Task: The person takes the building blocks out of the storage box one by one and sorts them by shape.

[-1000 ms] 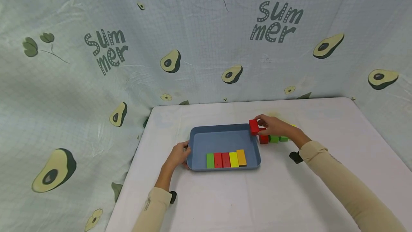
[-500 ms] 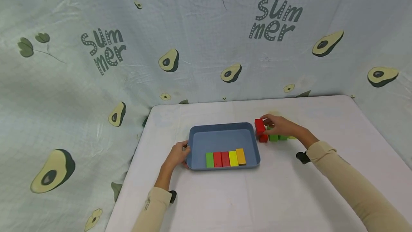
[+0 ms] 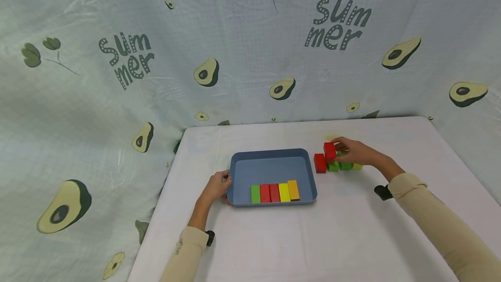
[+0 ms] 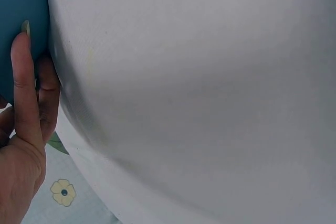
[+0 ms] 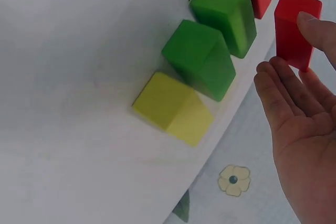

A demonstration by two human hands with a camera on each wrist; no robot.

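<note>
The red block (image 3: 330,152) is held above the bench (image 3: 274,238), right of the tray (image 3: 270,166), with open surface running toward the near and right edges. Its long axis runs up the head view. It is pinched between the thumb and fingers of the right hand (image 3: 357,152). Nearby, a second red block (image 3: 319,163), green blocks (image 5: 207,51) and a yellow block (image 5: 173,108) are lined up. The tray's left side is touched by the left hand (image 3: 214,187); its grip cannot be told.
</note>
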